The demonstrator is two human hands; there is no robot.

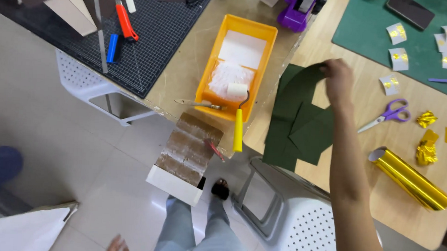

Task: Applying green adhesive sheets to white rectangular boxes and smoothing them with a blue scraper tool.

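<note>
**Ana:** Far left on the table, what lies there?

**Ben:** Far left lies a dark gridded cutting mat (152, 42) with one orange utility knife (125, 21), one blue marker (112, 48) and one metal ruler (101, 30). Low at the near edge of the view, the left hand (117, 246) barely shows near the floor; I cannot tell how its fingers are set.

**Ana:** And toward the middle?

**Ben:** One yellow tray (214, 55) holds white glue, with a yellow-handled roller (238, 116) resting on its near rim and a small brush (199, 104) just beside it. Nearer, a glue-streaked cardboard box (187, 154) hangs off the table edge. A purple tape dispenser (296, 10) stands farther off.

**Ana:** Where is the right hand?

**Ben:** The right hand (338, 80) reaches far across, its fingers pinching the top edge of a dark green paper sheet (298, 88) and lifting it off a pile of green sheets (303, 136) on the wooden table (367, 61). The forearm crosses over a white perforated chair (309, 224).

**Ana:** To the right?

**Ben:** One pair of purple scissors (390, 115), one gold foil roll (412, 180), three crumpled foil scraps, and a green mat (373, 31) with several small gold-printed cards and one dark phone (410, 11).
</note>
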